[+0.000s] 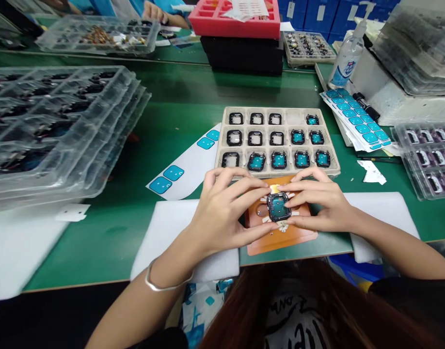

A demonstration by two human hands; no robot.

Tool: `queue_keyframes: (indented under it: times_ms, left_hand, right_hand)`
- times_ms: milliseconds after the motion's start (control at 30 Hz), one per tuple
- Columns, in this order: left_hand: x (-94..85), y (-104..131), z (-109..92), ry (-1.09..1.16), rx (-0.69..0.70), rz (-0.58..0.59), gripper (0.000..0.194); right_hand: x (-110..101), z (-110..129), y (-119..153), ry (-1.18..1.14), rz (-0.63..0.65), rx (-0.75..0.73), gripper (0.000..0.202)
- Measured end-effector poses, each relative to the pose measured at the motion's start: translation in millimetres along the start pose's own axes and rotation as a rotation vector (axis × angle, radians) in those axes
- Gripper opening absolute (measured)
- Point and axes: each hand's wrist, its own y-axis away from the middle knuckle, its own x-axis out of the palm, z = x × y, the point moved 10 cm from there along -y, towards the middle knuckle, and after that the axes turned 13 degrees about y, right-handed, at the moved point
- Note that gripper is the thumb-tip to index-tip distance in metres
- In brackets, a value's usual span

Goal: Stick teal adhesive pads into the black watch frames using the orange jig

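A black square watch-like frame with a teal inside [278, 207] is held between both hands over an orange plate [302, 233]. My left hand [226, 208] grips its left side, thumb low and fingertips at the top edge. On the other side, my right hand [319, 201] has its thumb at the lower right corner and fingers bent over the right edge. Small white pieces and a yellow tab [275, 188] surround the frame on the plate. Just beyond lies a beige tray [334, 166] of similar frames, some teal inside, others without teal.
A white sheet with teal stickers [186, 186] lies left of the tray; another sticker sheet [355, 116] is at the right. Clear trays [126, 116] are stacked at left. White pads [153, 242] lie under my forearms. A bottle [346, 60] and a person's hand [155, 12] are farther back.
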Motion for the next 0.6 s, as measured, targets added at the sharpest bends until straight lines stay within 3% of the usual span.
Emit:
queue_keyframes:
  times_ms: [600]
  left_hand:
    - [5.0,0.0,-1.4,0.002,-0.017,0.02,0.036]
  right_hand:
    - [1.5,2.3,1.1,0.06,0.015,-0.032,0.018]
